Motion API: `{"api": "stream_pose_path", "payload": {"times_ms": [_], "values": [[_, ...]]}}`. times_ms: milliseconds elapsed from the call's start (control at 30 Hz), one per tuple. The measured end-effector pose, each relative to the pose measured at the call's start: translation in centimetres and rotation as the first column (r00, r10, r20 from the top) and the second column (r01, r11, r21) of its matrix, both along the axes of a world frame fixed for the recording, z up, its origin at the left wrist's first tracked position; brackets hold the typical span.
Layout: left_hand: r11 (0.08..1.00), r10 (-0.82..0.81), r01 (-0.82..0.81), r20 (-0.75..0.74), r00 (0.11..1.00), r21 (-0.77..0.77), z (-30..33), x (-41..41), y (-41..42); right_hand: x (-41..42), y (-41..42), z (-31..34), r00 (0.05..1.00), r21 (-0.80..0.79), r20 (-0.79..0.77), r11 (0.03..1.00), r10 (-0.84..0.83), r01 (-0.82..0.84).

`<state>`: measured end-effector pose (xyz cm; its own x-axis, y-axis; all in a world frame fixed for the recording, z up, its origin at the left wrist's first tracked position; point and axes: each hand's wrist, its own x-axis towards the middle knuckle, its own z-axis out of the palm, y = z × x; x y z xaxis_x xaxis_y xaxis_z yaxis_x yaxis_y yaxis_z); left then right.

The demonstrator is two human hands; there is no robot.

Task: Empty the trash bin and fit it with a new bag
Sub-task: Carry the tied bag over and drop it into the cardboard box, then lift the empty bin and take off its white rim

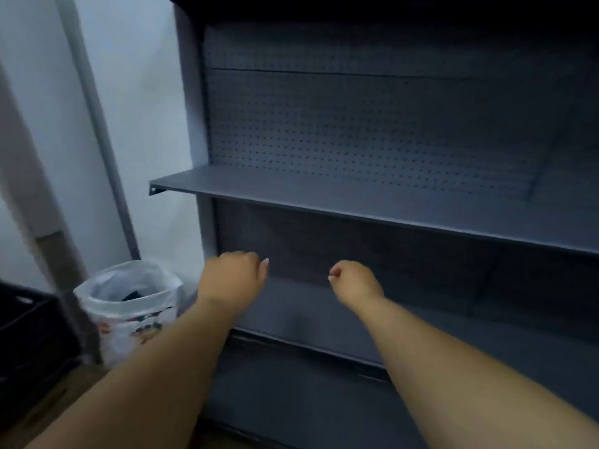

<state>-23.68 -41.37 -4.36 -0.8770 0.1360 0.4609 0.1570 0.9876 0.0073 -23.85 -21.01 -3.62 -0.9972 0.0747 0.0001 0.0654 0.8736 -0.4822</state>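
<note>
The trash bin (129, 306) stands on the floor at lower left, in the corner between the pale wall (136, 92) and the dark shelving unit (372, 202), its long axis upright and its mouth facing up. It lies to the left of and below both hands, near the left forearm. The left hand (231, 277) is the nearer; the right hand (353, 280) hangs well apart from it, in front of the lower shelf. Both hands are curled and hold nothing. A white printed bag (142, 322) lines the bin, its edge folded over the rim, with something dark inside. The likely first step is a reach down-left.
</note>
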Motion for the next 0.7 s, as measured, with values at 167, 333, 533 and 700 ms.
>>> {"api": "stream_pose_path", "payload": {"times_ms": [167, 333, 533, 700], "values": [[0.964, -0.263, 0.266, -0.083, 0.961, 0.029, 1.1, 0.2, 16.3, 4.8, 15.6, 1.5, 0.966, 0.023, -0.023, 0.966, -0.256, 0.257], [0.864, -0.498, 0.502, -0.087, 0.863, 0.029, 1.7, 2.2, 31.8, 11.6, 29.6, 2.4, 0.862, 0.063, 0.036, 0.862, -0.506, 0.503], [0.671, -0.741, 0.741, -0.03, 0.671, -0.008, 1.2, 6.8, 47.7, 20.9, 41.8, 0.8, 0.624, 0.082, 0.075, 0.628, -0.778, 0.774], [0.499, -0.867, 0.866, 0.024, 0.499, 0.017, 0.0, 10.5, 58.7, 27.5, 49.2, -1.3, 0.448, 0.057, 0.044, 0.45, -0.893, 0.891]]}}
